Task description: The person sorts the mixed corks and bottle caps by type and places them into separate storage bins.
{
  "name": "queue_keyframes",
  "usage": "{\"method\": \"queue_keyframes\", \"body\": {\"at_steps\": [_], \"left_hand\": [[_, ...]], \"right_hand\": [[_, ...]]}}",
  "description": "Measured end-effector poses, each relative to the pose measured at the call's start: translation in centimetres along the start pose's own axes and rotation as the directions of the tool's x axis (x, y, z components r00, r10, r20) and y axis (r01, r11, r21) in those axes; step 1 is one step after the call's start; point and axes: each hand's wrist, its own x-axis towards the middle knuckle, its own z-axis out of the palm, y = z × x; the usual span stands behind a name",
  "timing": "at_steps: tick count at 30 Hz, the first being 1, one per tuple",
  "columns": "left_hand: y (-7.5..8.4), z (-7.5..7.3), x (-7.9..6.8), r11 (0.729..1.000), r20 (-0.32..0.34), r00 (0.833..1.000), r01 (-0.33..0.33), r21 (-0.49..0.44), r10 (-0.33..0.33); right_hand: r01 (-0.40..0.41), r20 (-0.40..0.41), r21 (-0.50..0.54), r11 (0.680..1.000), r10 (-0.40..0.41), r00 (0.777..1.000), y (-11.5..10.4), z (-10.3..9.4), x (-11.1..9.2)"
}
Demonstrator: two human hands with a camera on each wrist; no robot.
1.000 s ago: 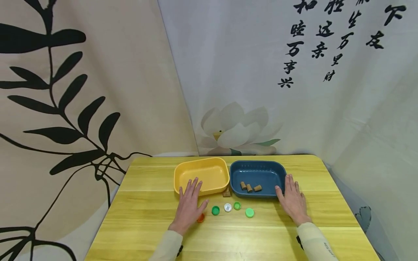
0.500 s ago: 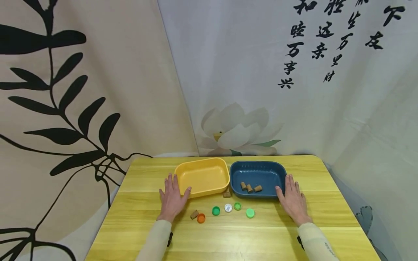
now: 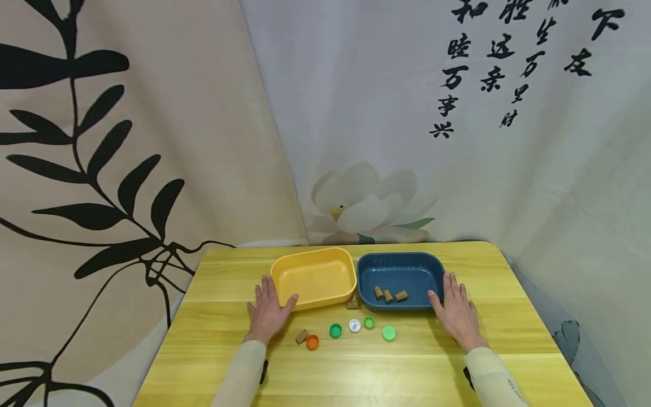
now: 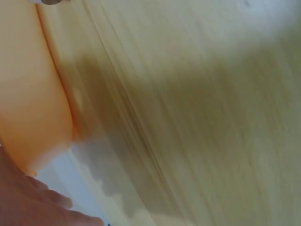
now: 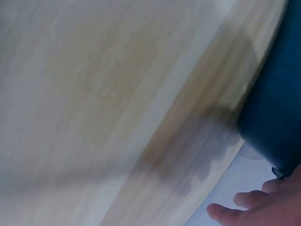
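My left hand (image 3: 266,314) is at the front left corner of the yellow tray (image 3: 310,277), fingers straight along its left side and thumb spread toward its front rim. Nothing is gripped in it. At the right end of the blue tray (image 3: 371,277) lies my right hand (image 3: 456,314), its fingers also straight and the thumb by the front corner. Inside the blue tray are three corks (image 3: 389,296). In the left wrist view the tray wall (image 4: 33,89) looks orange beside the fingers (image 4: 42,202); the right wrist view has the blue wall (image 5: 277,103) above the fingers (image 5: 254,200).
In front of the trays lie several bottle caps: orange (image 3: 312,342), dark green (image 3: 335,330), white (image 3: 354,325), green (image 3: 369,323) and light green (image 3: 389,333). One cork (image 3: 302,337) is beside the orange cap, and a brown piece (image 3: 352,303) sits between the trays.
My left hand has moved left, from over the yellow tray's front rim to its left corner, uncovering the cork and the orange cap. The right hand has stayed in place.
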Motion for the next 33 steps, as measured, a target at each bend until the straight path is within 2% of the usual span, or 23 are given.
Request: {"method": "queue_keyframes", "body": {"at_steps": [4, 8, 11, 16, 21, 24, 27, 29, 33], "left_hand": [[-0.3, -0.3, -0.2, 1.000, 0.014, 1.000, -0.006, 0.000, 0.006], [-0.6, -0.6, -0.2, 1.000, 0.024, 1.000, -0.017, 0.002, 0.017], [-0.7, -0.8, -0.2, 1.000, 0.024, 0.999, -0.023, 0.003, 0.023], [-0.7, -1.0, -0.1, 1.000, 0.008, 1.000, -0.030, -0.002, 0.030], [-0.6, -0.8, 0.0, 0.999, -0.006, 0.999, -0.033, 0.003, 0.033], [-0.6, -0.6, 0.0, 0.999, -0.010, 1.000, -0.024, 0.027, 0.024], [-0.6, -0.4, 0.1, 0.999, -0.003, 1.000, -0.019, 0.045, 0.019], [-0.6, -0.1, 0.1, 0.999, -0.001, 1.000, -0.016, 0.045, 0.017], [-0.5, 0.1, 0.3, 0.999, 0.001, 1.000, -0.022, 0.029, 0.022]], "right_hand": [[0.028, -0.052, -0.009, 1.000, -0.029, 0.998, -0.6, -0.2, -0.3], [0.104, -0.130, -0.067, 0.992, -0.111, 0.985, -2.1, -0.5, -1.3], [0.173, -0.161, -0.103, 0.980, -0.188, 0.969, -3.6, -0.5, -2.4], [0.269, -0.162, -0.117, 0.956, -0.286, 0.944, -6.0, 0.1, -4.2], [0.379, -0.177, -0.145, 0.914, -0.401, 0.899, -8.1, 0.9, -5.9], [0.436, -0.163, -0.145, 0.888, -0.456, 0.875, -9.0, 1.4, -6.7], [0.474, -0.121, -0.146, 0.868, -0.491, 0.863, -9.6, 1.9, -7.3], [0.482, -0.080, -0.146, 0.864, -0.496, 0.864, -9.8, 2.3, -7.5], [0.461, 0.009, -0.173, 0.870, -0.467, 0.884, -9.8, 3.2, -7.6]]}}
